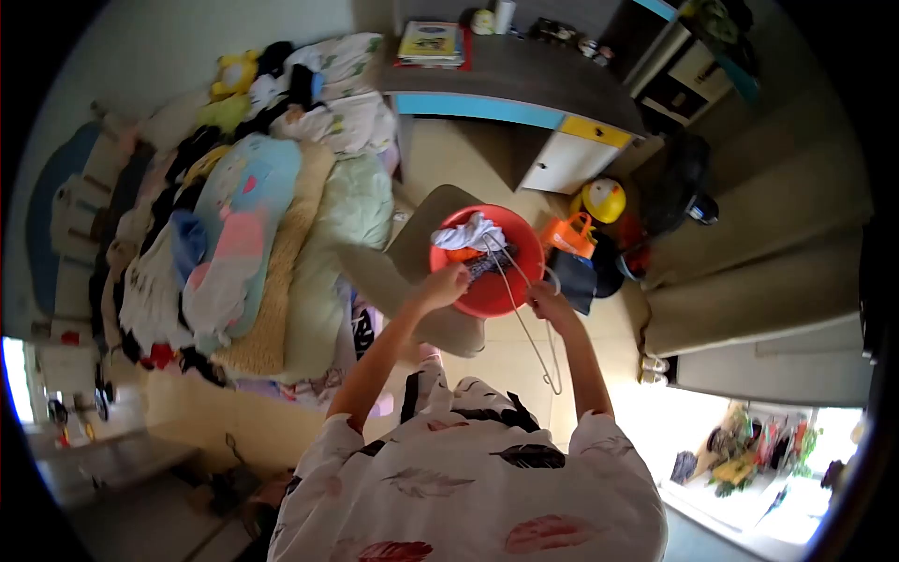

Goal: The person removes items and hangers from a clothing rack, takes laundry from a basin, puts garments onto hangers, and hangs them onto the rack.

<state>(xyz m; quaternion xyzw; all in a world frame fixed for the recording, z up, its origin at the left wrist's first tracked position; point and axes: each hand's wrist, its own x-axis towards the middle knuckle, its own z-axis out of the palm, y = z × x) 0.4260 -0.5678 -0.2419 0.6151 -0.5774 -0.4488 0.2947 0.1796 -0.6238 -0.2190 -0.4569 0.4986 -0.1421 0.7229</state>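
A red basin (510,295) rests on a grey-beige chair (412,229) in front of me. In it lie a white cloth (471,232), a bit of orange cloth (462,254) and a dark patterned cloth (487,263). My right hand (547,302), at the basin's right edge, is closed around a wire clothes hanger (543,361), whose thin frame slants across the basin and hangs below the hand. At the basin's left rim, beside the patterned cloth, my left hand (447,285) has its fingers closed; what they pinch is hidden.
On the left, a bed (351,211) carries piled clothes and a blue printed cushion (243,197). A dark-topped desk (506,75) stands ahead. Right of the chair are an orange bag (569,236) and a yellow round toy (601,199). A beige curtain (749,253) hangs farther right.
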